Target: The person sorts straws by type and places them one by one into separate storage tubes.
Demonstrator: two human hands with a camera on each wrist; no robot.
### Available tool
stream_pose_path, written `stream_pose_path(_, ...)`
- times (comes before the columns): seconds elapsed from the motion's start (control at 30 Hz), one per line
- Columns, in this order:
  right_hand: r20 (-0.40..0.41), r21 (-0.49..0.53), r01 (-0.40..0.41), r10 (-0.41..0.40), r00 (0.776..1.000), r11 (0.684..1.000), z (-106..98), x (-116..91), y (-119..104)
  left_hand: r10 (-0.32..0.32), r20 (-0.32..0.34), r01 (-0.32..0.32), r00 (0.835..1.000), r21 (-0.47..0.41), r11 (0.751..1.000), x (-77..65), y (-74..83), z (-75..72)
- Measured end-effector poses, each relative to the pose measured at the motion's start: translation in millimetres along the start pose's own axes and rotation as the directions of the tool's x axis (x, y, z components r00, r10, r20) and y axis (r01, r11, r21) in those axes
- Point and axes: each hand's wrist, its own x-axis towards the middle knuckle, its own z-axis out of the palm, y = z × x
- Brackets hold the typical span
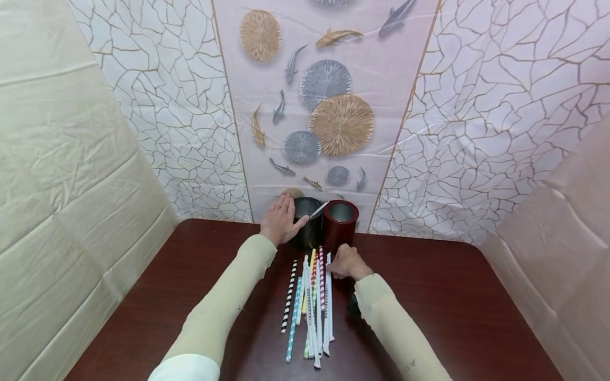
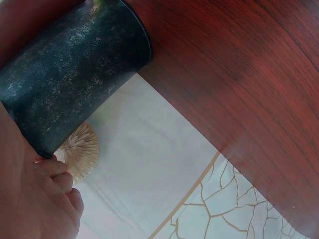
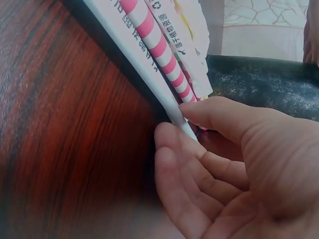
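Note:
My left hand [image 1: 281,218] lies against the left side of a black cylindrical cup [image 1: 305,241], fingers extended and thumb at the front rim. In the left wrist view, the fingers show beside the rim of that cup [image 2: 75,74]. A white straw [image 1: 319,209] leans out of it to the right. My right hand [image 1: 349,262] pinches the far end of a white paper-wrapped straw [image 1: 328,301] between thumb and fingertips. In the right wrist view, the wrapped straw [image 3: 142,59] runs beside a pink-and-white striped straw [image 3: 157,47].
A dark red cup [image 1: 340,225] stands right of the black one, both by the patterned wall cloth [image 1: 305,174]. Several straws lie in a loose bundle, among them a black-and-white striped straw [image 1: 288,296] and a blue one [image 1: 294,320]. The table [image 1: 429,301] is dark red wood.

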Motion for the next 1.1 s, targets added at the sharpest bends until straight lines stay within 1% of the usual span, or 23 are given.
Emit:
stream_pose_path(0.17,0.013,0.081,-0.039,0.038,0.999,0.996,4.0,2.8,0.7,0.001,0.003,-0.001,1.0,0.011,1.0,-0.4,0.1,0.0)
stream_pose_path(0.4,0.026,0.134,-0.066,0.063,0.998,0.989,5.6,4.5,3.7,0.001,0.002,-0.001,1.0,0.005,1.0,-0.2,0.0,0.0)
stream_pose_path(0.67,0.019,0.149,-0.056,0.054,0.998,0.987,-1.6,2.2,5.0,0.0,-0.008,-0.001,1.0,-0.008,1.0,0.3,-0.1,0.8)
stream_pose_path(0.93,0.004,0.151,-0.017,0.016,1.0,0.988,-10.2,-5.0,1.9,0.001,-0.004,-0.001,1.0,-0.015,1.0,-0.1,0.5,0.2)
stream_pose_path(1.1,-0.012,0.125,0.006,-0.005,1.0,0.992,-17.9,-10.7,-3.0,0.001,0.001,-0.001,1.0,-0.02,1.0,0.2,-0.6,0.5)
